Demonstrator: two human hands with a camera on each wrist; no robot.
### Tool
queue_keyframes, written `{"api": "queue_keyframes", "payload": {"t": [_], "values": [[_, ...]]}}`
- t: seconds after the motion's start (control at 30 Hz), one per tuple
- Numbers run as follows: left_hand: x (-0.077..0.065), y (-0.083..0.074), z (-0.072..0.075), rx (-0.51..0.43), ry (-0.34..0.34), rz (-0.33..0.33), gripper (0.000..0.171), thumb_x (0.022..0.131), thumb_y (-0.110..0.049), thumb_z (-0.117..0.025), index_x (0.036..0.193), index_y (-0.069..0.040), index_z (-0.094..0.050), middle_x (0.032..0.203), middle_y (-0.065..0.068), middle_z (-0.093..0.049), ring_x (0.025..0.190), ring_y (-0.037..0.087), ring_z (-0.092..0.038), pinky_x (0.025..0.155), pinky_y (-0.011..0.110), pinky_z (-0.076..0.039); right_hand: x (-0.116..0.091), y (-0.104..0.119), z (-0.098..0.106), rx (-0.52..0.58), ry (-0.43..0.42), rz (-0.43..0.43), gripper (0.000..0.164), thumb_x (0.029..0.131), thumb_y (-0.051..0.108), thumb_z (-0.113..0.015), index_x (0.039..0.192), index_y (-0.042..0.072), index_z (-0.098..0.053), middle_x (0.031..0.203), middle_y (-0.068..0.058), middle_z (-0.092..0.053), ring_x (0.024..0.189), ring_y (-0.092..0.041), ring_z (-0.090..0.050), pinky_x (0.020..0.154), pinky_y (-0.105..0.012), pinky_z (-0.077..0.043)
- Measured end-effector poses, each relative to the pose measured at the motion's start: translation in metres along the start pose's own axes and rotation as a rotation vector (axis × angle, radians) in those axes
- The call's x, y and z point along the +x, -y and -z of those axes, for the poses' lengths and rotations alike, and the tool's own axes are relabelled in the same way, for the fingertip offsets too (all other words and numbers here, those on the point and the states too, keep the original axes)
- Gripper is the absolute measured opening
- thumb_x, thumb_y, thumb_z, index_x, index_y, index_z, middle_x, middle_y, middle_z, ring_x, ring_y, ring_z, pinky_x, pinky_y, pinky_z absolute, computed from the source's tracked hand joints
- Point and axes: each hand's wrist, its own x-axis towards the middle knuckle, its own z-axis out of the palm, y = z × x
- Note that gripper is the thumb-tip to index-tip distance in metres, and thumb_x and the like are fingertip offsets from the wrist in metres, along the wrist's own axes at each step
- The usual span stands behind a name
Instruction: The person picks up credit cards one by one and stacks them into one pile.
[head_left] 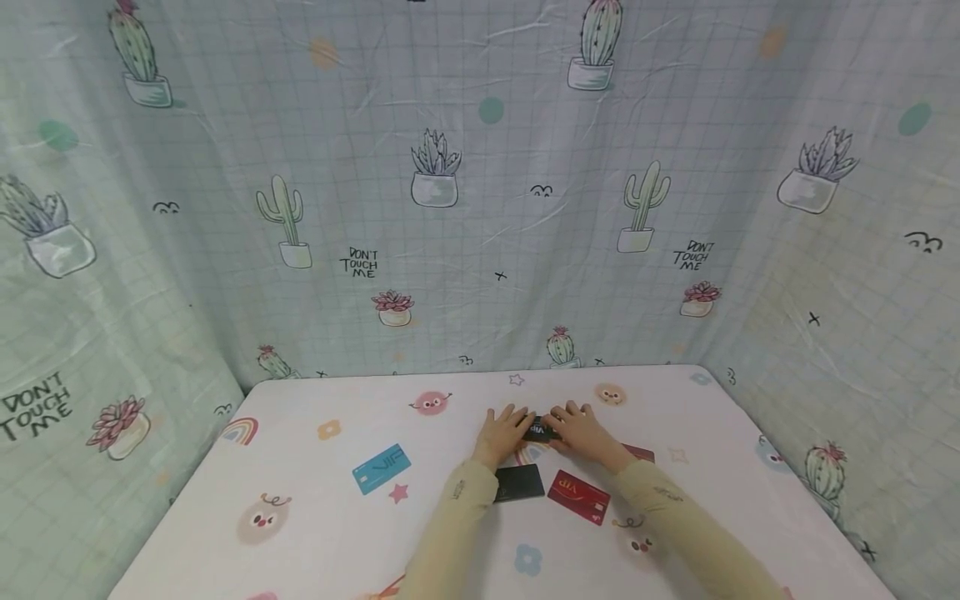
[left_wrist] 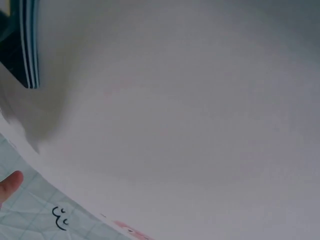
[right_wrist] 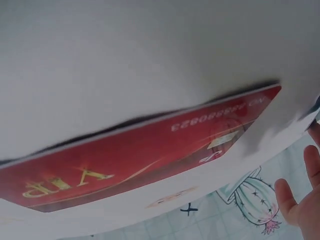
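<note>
Both hands meet over the back middle of the table at a stack of cards (head_left: 538, 430), whose top card is black with VIP lettering. My left hand (head_left: 502, 437) holds its left end, and my right hand (head_left: 585, 435) grips the right end. In the left wrist view, several thin layered edges of the card stack (left_wrist: 30, 50) show at the upper left, with a fingertip (left_wrist: 10, 185) below. A red VIP card (right_wrist: 130, 152) lies large in the right wrist view, with fingers of the right hand (right_wrist: 306, 200) at the right edge.
A black card (head_left: 520, 483) lies by the left sleeve, and a red VIP card (head_left: 578, 497) beside it. Another red card (head_left: 639, 452) is partly hidden behind the right wrist. A blue VIP card (head_left: 382, 468) lies farther left. Patterned curtains (head_left: 480, 250) surround the white table (head_left: 315, 500).
</note>
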Motion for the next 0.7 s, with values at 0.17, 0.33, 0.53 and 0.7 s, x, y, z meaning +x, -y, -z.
{"api": "queue_keyframes", "payload": {"t": [0.17, 0.33, 0.53, 0.7], "values": [[0.002, 0.000, -0.003, -0.052, -0.005, 0.011, 0.053, 0.087, -0.044, -0.044, 0.136, -0.027, -0.035, 0.133, -0.009, -0.046, 0.127, 0.015, -0.039, 0.098, 0.041, -0.037, 0.000, 0.002, 0.001, 0.018, -0.010, -0.014, 0.039, 0.079, 0.036, -0.064, 0.111, 0.017, -0.054, 0.105, -0.004, -0.056, 0.090, -0.022, -0.045, 0.075, -0.046, -0.039], [0.005, 0.001, -0.005, -0.088, 0.006, 0.010, 0.055, 0.085, -0.045, -0.047, 0.135, -0.024, -0.037, 0.132, -0.007, -0.047, 0.124, 0.018, -0.040, 0.098, 0.041, -0.037, 0.001, 0.001, -0.005, -0.002, -0.046, -0.031, 0.045, 0.076, 0.038, -0.065, 0.110, 0.012, -0.053, 0.103, -0.005, -0.055, 0.089, -0.023, -0.045, 0.073, -0.044, -0.038], [0.006, 0.001, -0.005, -0.053, -0.032, -0.010, 0.056, 0.083, -0.048, -0.050, 0.132, -0.023, -0.040, 0.129, -0.006, -0.047, 0.119, 0.017, -0.042, 0.096, 0.039, -0.039, 0.000, -0.001, -0.010, -0.033, -0.041, -0.050, 0.052, 0.074, 0.040, -0.067, 0.113, 0.008, -0.054, 0.104, -0.008, -0.052, 0.089, -0.024, -0.044, 0.071, -0.043, -0.038], [0.006, 0.003, -0.002, -0.017, -0.045, -0.015, 0.056, 0.083, -0.050, -0.048, 0.132, -0.024, -0.041, 0.129, -0.007, -0.046, 0.119, 0.017, -0.042, 0.095, 0.038, -0.039, 0.000, 0.000, -0.006, -0.013, -0.036, -0.062, 0.054, 0.075, 0.040, -0.066, 0.115, 0.007, -0.053, 0.105, -0.008, -0.051, 0.091, -0.024, -0.043, 0.074, -0.045, -0.039]]}}
